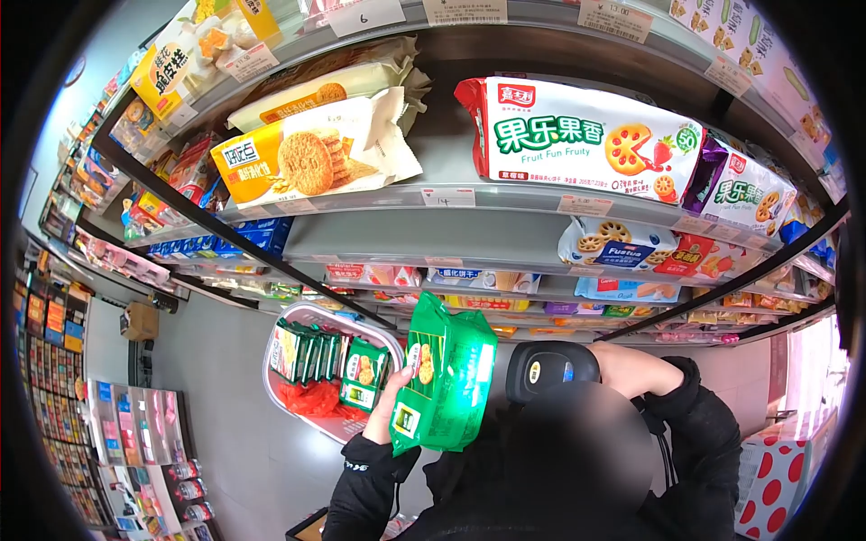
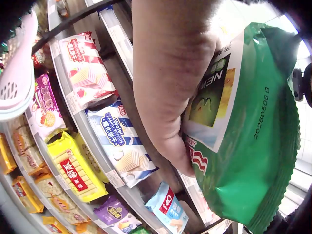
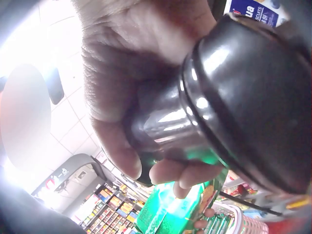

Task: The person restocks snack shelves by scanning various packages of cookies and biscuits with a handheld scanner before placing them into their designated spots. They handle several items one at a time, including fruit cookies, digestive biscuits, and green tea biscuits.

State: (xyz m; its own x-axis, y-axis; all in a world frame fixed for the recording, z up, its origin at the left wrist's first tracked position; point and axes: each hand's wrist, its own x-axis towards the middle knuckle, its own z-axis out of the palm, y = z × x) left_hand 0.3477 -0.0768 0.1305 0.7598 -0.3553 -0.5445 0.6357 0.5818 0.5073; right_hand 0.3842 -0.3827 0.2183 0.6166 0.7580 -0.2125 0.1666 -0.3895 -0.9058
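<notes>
A green biscuit package [image 1: 451, 379] is gripped by my left hand [image 1: 386, 410], thumb on its printed side. The left wrist view shows the hand [image 2: 170, 83] pressed along the package [image 2: 248, 131], which carries a printed date. My right hand [image 1: 631, 368] grips a black handheld scanner [image 1: 552, 368] whose head faces the package. In the right wrist view the fingers of the hand [image 3: 141, 87] wrap the scanner's handle [image 3: 163, 117]. Bright green light falls on the package [image 3: 170, 207].
A pink-white basket [image 1: 394, 341] below left holds several green packages [image 1: 361, 370] and a red bag [image 1: 316, 401]. Ahead are shelves [image 1: 532, 197] with biscuit packs, including a white strawberry pack [image 1: 586, 135] and a yellow one [image 1: 307, 153]. A polka-dot box [image 1: 771, 487] stands at right.
</notes>
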